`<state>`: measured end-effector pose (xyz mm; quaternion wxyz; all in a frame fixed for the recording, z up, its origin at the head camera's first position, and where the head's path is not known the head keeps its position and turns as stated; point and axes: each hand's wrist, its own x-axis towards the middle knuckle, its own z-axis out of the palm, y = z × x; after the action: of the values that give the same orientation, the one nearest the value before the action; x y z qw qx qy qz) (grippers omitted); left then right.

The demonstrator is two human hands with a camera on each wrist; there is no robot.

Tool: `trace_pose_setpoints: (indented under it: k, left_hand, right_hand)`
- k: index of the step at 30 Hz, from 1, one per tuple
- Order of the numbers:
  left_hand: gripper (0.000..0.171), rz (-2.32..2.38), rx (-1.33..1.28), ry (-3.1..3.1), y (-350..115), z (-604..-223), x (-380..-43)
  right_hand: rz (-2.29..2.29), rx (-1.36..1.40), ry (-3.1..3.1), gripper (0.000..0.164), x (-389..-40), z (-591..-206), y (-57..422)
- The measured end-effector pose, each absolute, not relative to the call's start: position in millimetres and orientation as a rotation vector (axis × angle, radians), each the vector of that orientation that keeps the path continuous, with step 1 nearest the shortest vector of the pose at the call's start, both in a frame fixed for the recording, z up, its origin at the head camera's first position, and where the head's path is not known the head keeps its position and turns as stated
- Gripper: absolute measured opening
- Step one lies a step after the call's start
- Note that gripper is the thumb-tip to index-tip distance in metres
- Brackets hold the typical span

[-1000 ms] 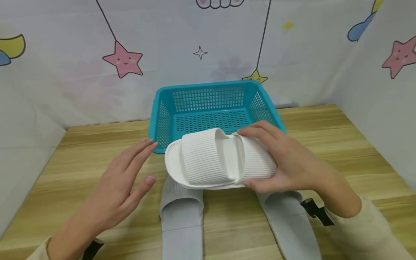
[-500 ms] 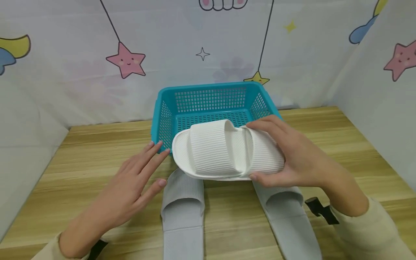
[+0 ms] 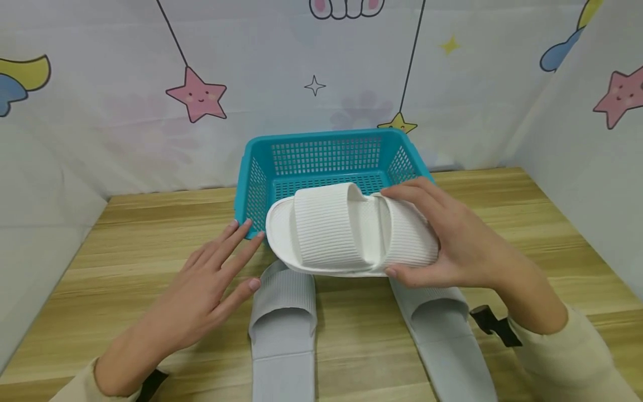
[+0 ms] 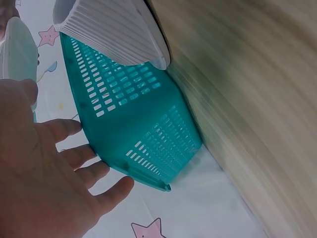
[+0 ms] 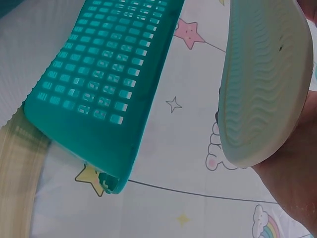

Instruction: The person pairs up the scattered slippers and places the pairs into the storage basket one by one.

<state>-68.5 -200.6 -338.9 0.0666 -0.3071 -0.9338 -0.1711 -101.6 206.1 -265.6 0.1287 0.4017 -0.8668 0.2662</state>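
White slippers (image 3: 326,229) with two ribbed straps hang in front of the basket, toe pointing left; they look like a pair fitted together. My right hand (image 3: 457,245) grips their right end, thumb below and fingers on top. In the right wrist view a wavy-patterned sole (image 5: 262,79) shows. Just left of the toe, my left hand (image 3: 201,296) is held with fingers extended, holding nothing. Its fingertips appear near the front left corner of the blue basket (image 3: 321,135); whether they touch it I cannot tell.
Two grey slippers lie apart on the wood-grain table (image 3: 150,234), one at the middle (image 3: 283,324) and one to the right (image 3: 447,335). The basket stands at the back against a printed cloth wall (image 3: 266,56). White side walls flank the table.
The white slippers in my right hand have risen slightly and shifted right. My left hand has moved right, closer to the toe. In the last half second almost nothing has moved.
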Motion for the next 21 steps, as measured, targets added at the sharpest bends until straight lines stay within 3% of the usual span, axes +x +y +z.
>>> trace_pose_setpoints:
  k: [21]
  left_hand:
    - [0.072,-0.517,-0.917,-2.844,-199,-340,-68]
  right_hand:
    - [0.755,1.167,-2.449,0.09,-125,-273,201]
